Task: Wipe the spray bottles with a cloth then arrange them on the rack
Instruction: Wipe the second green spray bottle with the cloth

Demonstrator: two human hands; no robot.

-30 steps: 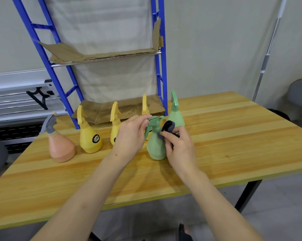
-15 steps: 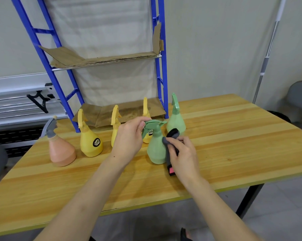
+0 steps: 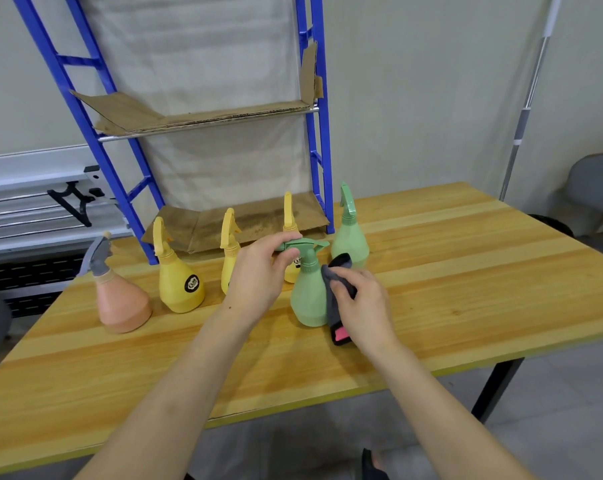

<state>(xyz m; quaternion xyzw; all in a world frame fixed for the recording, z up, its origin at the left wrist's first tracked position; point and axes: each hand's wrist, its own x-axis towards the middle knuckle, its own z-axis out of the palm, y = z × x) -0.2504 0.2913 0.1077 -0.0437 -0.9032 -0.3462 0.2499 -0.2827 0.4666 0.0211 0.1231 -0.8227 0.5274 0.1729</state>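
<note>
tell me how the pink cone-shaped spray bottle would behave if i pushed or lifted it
The pink spray bottle looks hard to tip: its base is wide and it narrows toward the grey trigger head, so a low push would probably slide it on the smooth wooden table. It looks like stiff plastic. The opaque body hides any liquid, so its weight cannot be judged.

Wooden table (image 3: 466, 271) with black leg (image 3: 497, 389), grey chair (image 3: 594, 188) beyond the table's far right corner, pale pole (image 3: 528, 98) behind the table, against the wall

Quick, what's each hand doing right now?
Left hand: grips the near green bottle by its sprayer top.
Right hand: holds the grey cloth against that bottle.
</note>
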